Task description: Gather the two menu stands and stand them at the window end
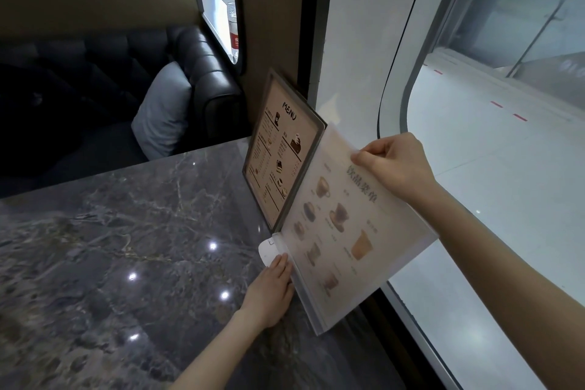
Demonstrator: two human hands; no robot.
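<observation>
At the window end of the dark marble table (110, 231), two menu stands are set side by side, and both hands are on the nearer one. The left hand (269, 291) lies low on the tabletop, its fingers stretched flat and close together over the white base (267, 252) at the foot of the pale menu stand (342, 231), pressing rather than gripping it. Just beyond that base stands the dark-framed menu stand (281, 152), upright and angled toward the seat, apart from either hand; it has a beige sheet headed "MENU" with small drawings of drinks and cakes and columns of print. Its near edge meets the far edge of the pale stand, so the two form a corner. The pale stand is a clear, frosted-looking holder with a white sheet showing about nine cups and glasses and a Chinese heading, leaning back toward the window (506, 136). The right hand (392, 161) pinches its upper edge, thumb and curled fingers closed on the plastic. Across the table are a black tufted sofa (196, 63) and one grey cushion (164, 111).
</observation>
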